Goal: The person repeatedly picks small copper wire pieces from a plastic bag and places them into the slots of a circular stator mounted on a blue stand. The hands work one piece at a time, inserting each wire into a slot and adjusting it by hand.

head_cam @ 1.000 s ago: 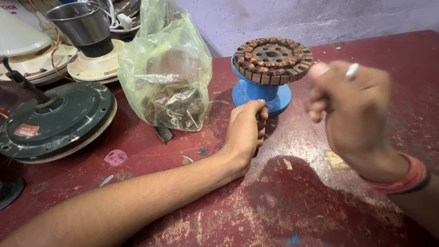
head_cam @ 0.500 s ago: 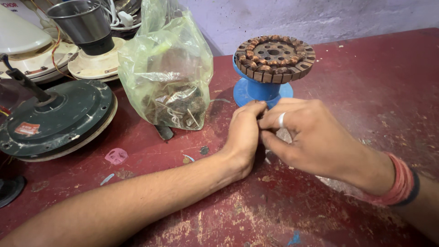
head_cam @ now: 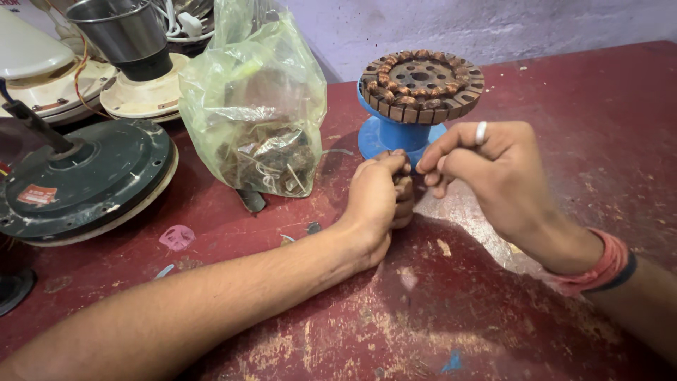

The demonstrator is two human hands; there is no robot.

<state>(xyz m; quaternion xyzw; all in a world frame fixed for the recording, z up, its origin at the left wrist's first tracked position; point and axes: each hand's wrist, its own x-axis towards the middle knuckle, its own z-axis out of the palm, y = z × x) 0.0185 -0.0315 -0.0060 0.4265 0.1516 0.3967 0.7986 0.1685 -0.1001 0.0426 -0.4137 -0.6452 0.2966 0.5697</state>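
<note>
Centrally, round copper-wound stator (head_cam: 421,83) on blue stand (head_cam: 395,135), both hands pinched together below, contents unclear.

Red table (head_cam: 564,106), blue stand (head_cam: 384,134), copper-brown stator (head_cam: 421,83)

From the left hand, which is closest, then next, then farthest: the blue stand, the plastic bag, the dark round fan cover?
1. Blue stand: just beyond the left hand, almost touching.
2. Plastic bag: to its left, farther back.
3. Dark round fan cover: far left of the table.
</note>
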